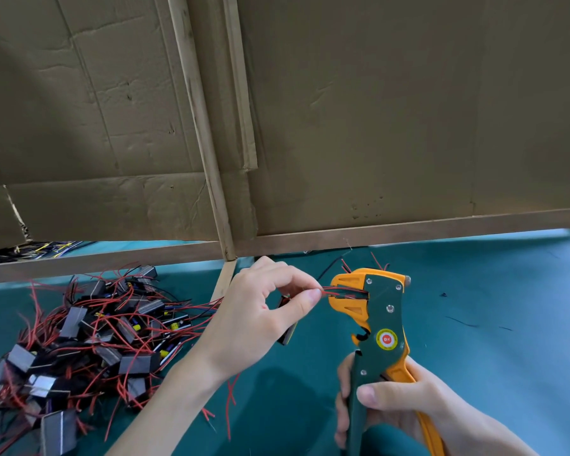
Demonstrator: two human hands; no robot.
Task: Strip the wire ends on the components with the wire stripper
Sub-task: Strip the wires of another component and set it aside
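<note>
My right hand (389, 409) grips the handles of a green and orange wire stripper (377, 324), which stands upright with its jaws at the top. My left hand (264, 314) pinches thin red wires (329, 290) between thumb and forefinger and holds their ends inside the stripper's jaws. The dark component (287, 330) that the wires belong to hangs behind my left palm, mostly hidden. A pile of similar components (89, 337) with red wires lies on the green mat (491, 307) to the left.
A cardboard wall (359, 120) with wooden strips rises right behind the work area. Loose red wire bits (380, 264) lie near the stripper's head. A few dark scraps (458, 321) dot the mat on the right. More wiring (43, 249) shows under the cardboard at far left.
</note>
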